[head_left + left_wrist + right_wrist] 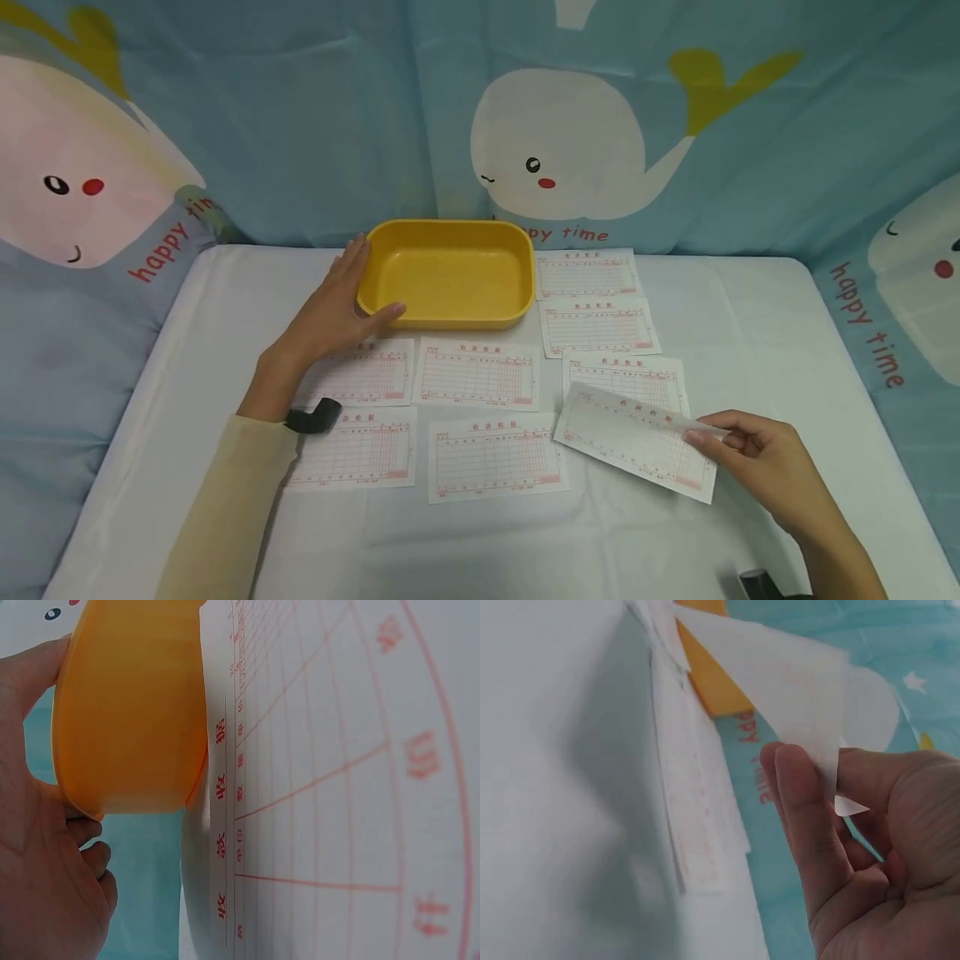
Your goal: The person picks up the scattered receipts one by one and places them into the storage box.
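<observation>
A yellow plastic basin (446,323) stands at the back of the white table. My left hand (330,312) holds its near-left corner, fingers along the left side and thumb at the front rim; the left wrist view shows the basin's outer wall (135,712) beside that hand (45,825). My right hand (765,467) pinches the right end of a receipt slip (637,442) printed in red. This slip is tilted and partly covers another receipt slip (626,377). In the right wrist view, the thumb and fingers (802,802) grip the raised paper (780,682).
Several more receipt slips lie flat: two right of the basin, including one slip (598,327), and others in front, including one slip (476,375) and another slip (497,458). A blue whale-print cloth (300,125) hangs behind the white tabletop (757,333).
</observation>
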Action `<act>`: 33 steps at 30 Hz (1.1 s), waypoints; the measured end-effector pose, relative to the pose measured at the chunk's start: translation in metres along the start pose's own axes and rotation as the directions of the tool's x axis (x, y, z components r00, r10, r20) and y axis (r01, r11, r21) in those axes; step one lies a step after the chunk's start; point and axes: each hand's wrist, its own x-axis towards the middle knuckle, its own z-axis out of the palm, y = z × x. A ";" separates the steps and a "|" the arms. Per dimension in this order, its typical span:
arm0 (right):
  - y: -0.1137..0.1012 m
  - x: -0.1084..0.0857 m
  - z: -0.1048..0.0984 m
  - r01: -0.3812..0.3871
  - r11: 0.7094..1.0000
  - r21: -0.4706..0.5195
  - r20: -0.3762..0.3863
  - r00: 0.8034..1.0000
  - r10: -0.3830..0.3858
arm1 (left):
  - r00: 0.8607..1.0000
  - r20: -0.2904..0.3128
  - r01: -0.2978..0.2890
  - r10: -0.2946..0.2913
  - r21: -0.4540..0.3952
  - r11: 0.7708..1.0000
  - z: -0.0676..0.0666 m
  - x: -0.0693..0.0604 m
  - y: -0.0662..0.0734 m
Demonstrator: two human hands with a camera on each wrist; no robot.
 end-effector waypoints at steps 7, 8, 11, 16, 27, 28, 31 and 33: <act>-0.018 0.013 -0.003 0.038 0.999 0.008 0.029 0.999 -0.038 | 1.000 0.007 -0.004 0.004 -0.003 1.000 0.002 0.002 -0.002; -0.021 0.016 -0.004 0.043 0.999 0.011 0.023 0.999 -0.043 | 1.000 0.007 -0.001 0.001 -0.004 1.000 0.003 0.002 -0.002; -0.028 0.023 -0.003 0.070 0.997 0.028 0.000 0.998 -0.070 | 1.000 0.005 -0.002 0.002 -0.001 1.000 0.003 0.002 -0.002; -0.037 0.039 0.003 0.122 0.988 0.090 -0.045 0.992 -0.119 | 1.000 0.002 -0.005 0.005 0.006 1.000 0.001 0.001 -0.001; -0.070 0.074 0.014 0.166 0.968 0.189 -0.103 0.983 -0.149 | 1.000 0.000 0.000 0.000 0.011 1.000 -0.002 0.002 0.001; -0.073 0.078 0.014 0.173 0.965 0.195 -0.096 0.983 -0.156 | 1.000 0.001 0.001 -0.001 0.011 1.000 -0.002 0.002 0.002; -0.083 0.089 0.018 0.197 0.959 0.206 -0.083 0.979 -0.184 | 1.000 0.003 0.004 -0.004 0.011 1.000 -0.002 0.001 0.002; -0.091 0.097 0.022 0.210 0.954 0.214 -0.079 0.977 -0.198 | 1.000 0.001 0.008 -0.008 0.012 1.000 -0.002 0.000 0.002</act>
